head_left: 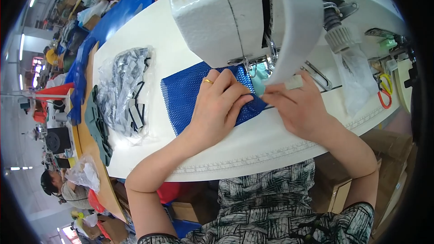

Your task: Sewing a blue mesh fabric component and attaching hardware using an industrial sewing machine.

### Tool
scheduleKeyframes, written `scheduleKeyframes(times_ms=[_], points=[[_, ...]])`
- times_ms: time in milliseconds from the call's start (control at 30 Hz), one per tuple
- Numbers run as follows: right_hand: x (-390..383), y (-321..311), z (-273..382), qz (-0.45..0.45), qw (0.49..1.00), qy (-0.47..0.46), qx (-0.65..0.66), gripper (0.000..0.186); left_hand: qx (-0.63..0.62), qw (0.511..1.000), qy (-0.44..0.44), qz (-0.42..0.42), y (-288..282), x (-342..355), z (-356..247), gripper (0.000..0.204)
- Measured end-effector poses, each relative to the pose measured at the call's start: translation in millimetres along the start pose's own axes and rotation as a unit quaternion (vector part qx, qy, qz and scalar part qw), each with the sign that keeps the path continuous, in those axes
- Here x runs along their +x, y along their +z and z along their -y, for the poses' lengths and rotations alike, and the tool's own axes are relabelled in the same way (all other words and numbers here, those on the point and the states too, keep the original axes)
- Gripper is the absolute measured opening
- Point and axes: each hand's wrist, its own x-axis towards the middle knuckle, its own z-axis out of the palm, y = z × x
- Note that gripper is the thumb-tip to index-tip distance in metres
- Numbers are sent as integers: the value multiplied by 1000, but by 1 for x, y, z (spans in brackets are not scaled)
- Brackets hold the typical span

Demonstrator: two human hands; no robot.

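Observation:
A piece of blue mesh fabric [179, 94] lies on the white sewing table, its far edge under the needle area of a white sewing machine [203, 22]. My left hand [217, 104], with a ring on one finger, rests on the mesh and pinches a fold of it between thumb and fingers. From the other side, my right hand [298, 108] meets the mesh's right corner, its fingertips pressed together at the edge. A pale strip of tape wraps one right finger. Light teal material shows beside the presser foot [248, 65]. The needle tip itself is hard to make out.
On the left lies a clear plastic bag [124, 95] of dark strips, beside dark green fabric pieces [96, 124]. Red-and-yellow scissors [385, 91] and a thin white bag [357, 79] are at the right. Cardboard boxes [334, 185] stand below. Another person [68, 190] sits far left.

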Motion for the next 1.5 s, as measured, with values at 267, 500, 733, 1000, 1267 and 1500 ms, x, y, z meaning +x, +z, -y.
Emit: scheduleKeyframes(times_ms=[267, 500, 733, 1000, 1267, 1500], points=[[4, -13, 4, 42, 995, -3, 90, 13, -29, 994, 61, 85, -18, 6, -23, 1], [7, -5, 14, -94, 992, -69, 44, 17, 4, 962, -241, 127, -30, 47, -26, 28], [10, 3, 17, -102, 988, -94, 62, 19, -144, 927, -333, 97, -22, 49, -21, 19], [5, 5, 19, -101, 988, -104, 43, 13, -262, 853, -451, 31, -3, 49, -26, 24], [2, 4, 20, -75, 990, -107, 47, 12, -335, 830, -445, -14, 7, 43, -22, 19], [3, 3, 19, -84, 991, -92, 56, 16, -254, 857, -448, -2, 6, 45, -18, 22]])
